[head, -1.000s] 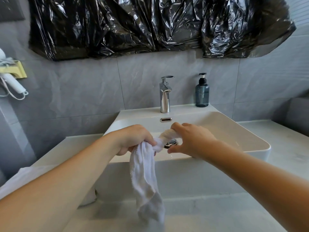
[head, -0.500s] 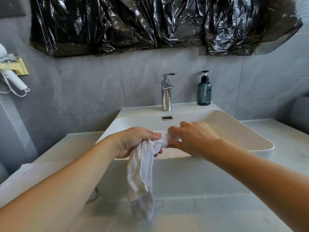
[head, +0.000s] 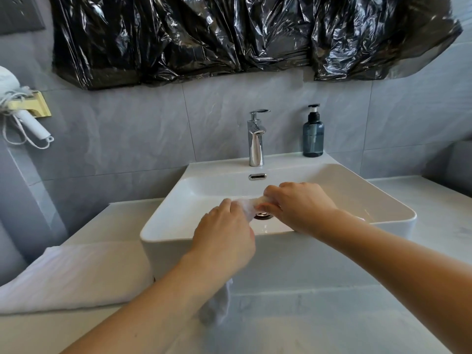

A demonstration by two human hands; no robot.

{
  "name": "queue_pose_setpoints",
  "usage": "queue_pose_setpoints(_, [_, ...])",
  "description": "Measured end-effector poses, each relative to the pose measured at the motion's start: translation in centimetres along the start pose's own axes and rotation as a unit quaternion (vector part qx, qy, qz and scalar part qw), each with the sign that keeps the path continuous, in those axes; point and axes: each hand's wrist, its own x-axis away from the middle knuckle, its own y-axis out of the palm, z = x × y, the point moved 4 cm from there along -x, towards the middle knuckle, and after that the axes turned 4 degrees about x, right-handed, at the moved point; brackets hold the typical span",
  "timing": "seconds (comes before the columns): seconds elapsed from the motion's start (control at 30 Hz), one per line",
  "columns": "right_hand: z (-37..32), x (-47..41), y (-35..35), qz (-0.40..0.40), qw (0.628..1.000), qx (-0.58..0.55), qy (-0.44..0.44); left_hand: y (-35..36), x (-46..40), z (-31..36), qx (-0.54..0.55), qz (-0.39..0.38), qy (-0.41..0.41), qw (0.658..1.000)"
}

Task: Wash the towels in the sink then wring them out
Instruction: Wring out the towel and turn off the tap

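A wet white towel [head: 246, 205] is twisted into a short rope between my two hands, over the front of the white sink [head: 398, 213]. My left hand [head: 224, 236] grips one end with the back of the hand up. The towel's loose tail [head: 219, 302] hangs below that wrist, in front of the basin's outer wall. My right hand [head: 298, 205] grips the other end just above the metal drain [head: 263, 215]. The part of the towel inside both fists is hidden.
A chrome tap [head: 256, 139] and a blue soap bottle [head: 313, 134] stand at the sink's back edge. A folded white towel [head: 71, 274] lies on the counter to the left. A hair dryer [head: 25, 118] hangs on the left wall. Black plastic sheeting [head: 229, 34] covers the wall above.
My left hand has turned over and moved forward over the basin rim, twisting the towel tighter. The hanging tail has shortened and is mostly hidden under my left forearm.
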Motion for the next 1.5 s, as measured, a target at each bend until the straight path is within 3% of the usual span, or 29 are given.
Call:
queue_pose_setpoints(0.13, [0.5, 0.0, 0.3, 0.004, 0.997, -0.076, 0.034, 1.4, -2.3, 0.0, -0.023, -0.158, -0.119, 0.980])
queue_pose_setpoints(0.23, [0.4, 0.2, 0.0, 0.012, 0.993, -0.110, 0.036, 2.1, -4.2, 0.9, -0.025, -0.236, -0.095, 0.967])
queue_pose_setpoints(0.3, [0.8, 0.3, -0.2, -0.007, 0.983, -0.175, 0.052, 2.2, -5.0, 1.1, -0.006, -0.245, -0.072, 0.967])
queue_pose_setpoints(0.37, [1.4, 0.0, -0.5, -0.052, 0.941, -0.324, 0.085, 1.5, -5.3, 0.3, 0.013, -0.198, -0.062, 0.978])
queue_pose_setpoints(0.43, [2.3, -0.5, -0.9, -0.118, 0.840, -0.513, 0.130, 0.4, -5.6, -0.3, 0.002, -0.122, -0.010, 0.992])
queue_pose_setpoints(0.5, [2.7, -0.8, -1.4, -0.229, 0.744, -0.614, 0.133, -0.5, -5.9, -0.3, -0.013, -0.051, 0.055, 0.997])
queue_pose_setpoints(0.6, [2.3, -0.8, -1.4, -0.407, 0.665, -0.616, 0.116, -1.3, -6.6, -0.1, -0.046, 0.034, 0.145, 0.988])
queue_pose_setpoints(0.7, [1.1, -1.2, -0.8, -0.483, 0.644, -0.590, 0.066, -1.6, -7.6, -1.3, -0.165, 0.127, 0.233, 0.950])
queue_pose_setpoints(0.8, [0.2, -1.5, -0.2, -0.493, 0.642, -0.586, 0.043, -2.0, -8.1, -2.5, -0.251, 0.186, 0.312, 0.897])
queue_pose_setpoints(0.87, [-0.3, -1.4, 0.3, -0.463, 0.663, -0.586, 0.055, -2.1, -8.1, -2.8, -0.283, 0.172, 0.322, 0.887])
queue_pose_setpoints(0.93, [-0.6, -1.1, 0.9, -0.390, 0.762, -0.509, 0.089, -1.8, -7.7, -2.5, -0.289, 0.128, 0.301, 0.900])
queue_pose_setpoints(1.03, [-1.1, -1.4, -0.1, -0.203, 0.940, -0.263, 0.078, -1.5, -7.4, -1.5, -0.196, 0.028, 0.190, 0.962])
queue_pose_setpoints(1.1, [-1.0, -1.9, -1.5, -0.086, 0.991, -0.101, 0.022, -1.5, -7.8, -1.4, -0.082, -0.037, 0.100, 0.991])
queue_pose_setpoints(1.17, [-0.2, -2.6, -2.7, 0.011, 1.000, -0.012, -0.017, -1.6, -8.9, -1.5, 0.054, -0.099, 0.033, 0.993])
queue_pose_setpoints(1.3, [1.3, -4.5, -4.1, 0.172, 0.977, 0.055, -0.112, -2.2, -10.2, -0.9, 0.243, -0.187, -0.054, 0.950])
queue_pose_setpoints(1.37, [2.0, -5.4, -4.4, 0.215, 0.965, 0.067, -0.136, -2.0, -10.6, -0.6, 0.337, -0.232, -0.078, 0.909])
queue_pose_setpoints(1.43, [2.4, -6.1, -4.6, 0.220, 0.961, 0.072, -0.151, -1.4, -10.8, -0.6, 0.419, -0.310, -0.108, 0.846])
queue_pose_setpoints(1.5, [2.7, -6.4, -4.5, 0.230, 0.956, 0.072, -0.166, -0.5, -10.9, -0.6, 0.434, -0.386, -0.120, 0.805])
